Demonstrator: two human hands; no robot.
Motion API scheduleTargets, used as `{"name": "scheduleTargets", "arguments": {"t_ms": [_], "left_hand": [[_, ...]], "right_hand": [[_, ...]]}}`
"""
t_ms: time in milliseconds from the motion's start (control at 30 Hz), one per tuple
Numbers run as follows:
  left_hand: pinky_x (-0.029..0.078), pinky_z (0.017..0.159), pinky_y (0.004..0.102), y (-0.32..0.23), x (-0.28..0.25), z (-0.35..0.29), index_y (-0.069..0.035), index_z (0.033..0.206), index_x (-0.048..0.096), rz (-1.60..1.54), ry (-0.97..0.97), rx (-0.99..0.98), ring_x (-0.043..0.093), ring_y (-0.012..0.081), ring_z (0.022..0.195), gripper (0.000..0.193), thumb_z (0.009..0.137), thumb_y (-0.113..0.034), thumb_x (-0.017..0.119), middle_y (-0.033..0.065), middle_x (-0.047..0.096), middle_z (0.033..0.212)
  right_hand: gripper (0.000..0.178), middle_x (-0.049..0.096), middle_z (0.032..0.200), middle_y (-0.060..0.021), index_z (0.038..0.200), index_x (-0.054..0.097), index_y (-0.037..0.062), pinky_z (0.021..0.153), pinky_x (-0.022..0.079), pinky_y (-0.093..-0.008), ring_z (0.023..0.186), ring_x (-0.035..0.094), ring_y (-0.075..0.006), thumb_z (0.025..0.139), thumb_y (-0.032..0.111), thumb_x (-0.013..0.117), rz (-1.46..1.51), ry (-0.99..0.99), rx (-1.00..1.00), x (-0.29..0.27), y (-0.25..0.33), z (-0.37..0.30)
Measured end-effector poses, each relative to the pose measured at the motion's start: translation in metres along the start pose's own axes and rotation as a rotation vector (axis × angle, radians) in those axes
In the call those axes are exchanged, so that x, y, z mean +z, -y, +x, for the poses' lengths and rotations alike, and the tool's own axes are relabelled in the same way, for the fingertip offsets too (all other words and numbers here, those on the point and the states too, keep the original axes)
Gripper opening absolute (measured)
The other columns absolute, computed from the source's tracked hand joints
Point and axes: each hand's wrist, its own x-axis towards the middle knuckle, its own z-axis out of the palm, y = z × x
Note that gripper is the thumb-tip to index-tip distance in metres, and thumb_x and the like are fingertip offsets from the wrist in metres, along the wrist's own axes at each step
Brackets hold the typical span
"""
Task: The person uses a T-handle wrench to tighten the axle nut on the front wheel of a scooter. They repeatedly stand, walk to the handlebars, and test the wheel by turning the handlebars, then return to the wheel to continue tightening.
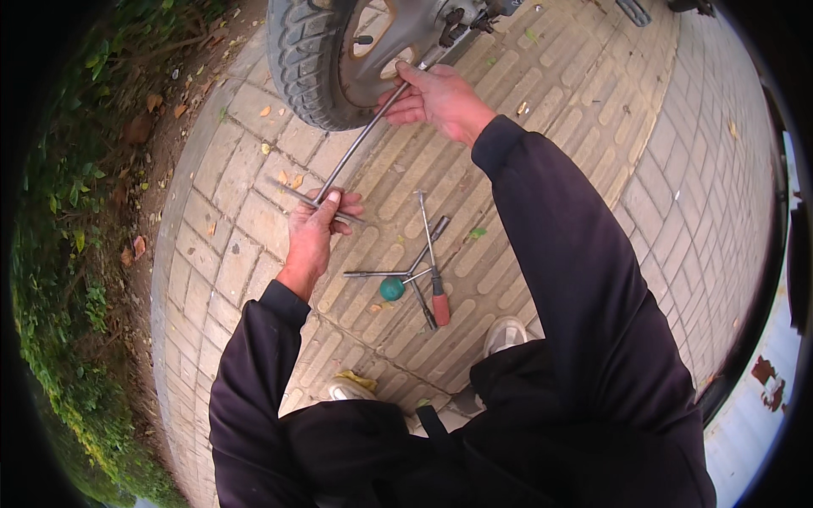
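Observation:
My left hand is closed around the crossbar of a long T-handle socket wrench. Its steel shaft slants up and away to the right. Near the far end, my right hand pinches the shaft between thumb and fingers, other fingers partly stretched out. That end is beside the axle area of a wheel with a worn, knobby black tyre; whether it sits on a nut I cannot make out. On the paving below lie a three-way socket wrench, a screwdriver with a red handle and a green ball-shaped knob.
Yellowish ribbed paving runs between plain bricks. A green hedge with soil and fallen leaves borders the left. My two shoes stand close behind the tools. At the right edge is a white, rust-patched surface.

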Motion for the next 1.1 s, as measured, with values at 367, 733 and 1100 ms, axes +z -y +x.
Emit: {"name": "scheduleTargets", "arguments": {"t_ms": [367,733,1100], "left_hand": [[0.061,0.078,0.0356,-0.027,-0.016,0.003,0.007,0.139,0.050,-0.185,0.113,-0.370,0.072,0.0317,0.100,0.056,0.101,-0.031,0.066,0.0219,0.072,0.118],[0.062,0.081,0.0312,-0.004,-0.026,0.000,0.001,0.116,0.065,0.247,-0.039,0.259,0.072,0.0209,0.107,0.017,0.103,-0.010,0.062,0.0146,0.075,0.110],[0.063,0.072,0.0309,0.003,-0.095,-0.082,0.000,0.116,0.060,0.025,0.048,-0.366,0.076,0.0239,0.091,0.018,0.106,-0.014,0.055,0.0172,0.075,0.103]], "right_hand": [[0.034,0.070,0.104,-0.0235,0.114,0.057,-0.0072,0.079,0.063,-0.0439,0.096,0.075,-0.0366,0.108,0.026,0.056,0.012,0.000,-0.012,-0.001,0.002,-0.005],[0.030,0.071,0.106,-0.0236,0.113,0.056,-0.0054,0.082,0.064,-0.0440,0.100,0.074,-0.0361,0.108,0.024,0.055,0.148,0.032,-0.023,0.000,-0.013,0.004],[0.050,0.072,0.103,-0.0273,0.115,0.061,-0.0110,0.078,0.064,-0.0440,0.094,0.075,-0.0365,0.101,0.037,0.068,-0.191,0.184,0.518,0.018,-0.082,-0.035]]}}
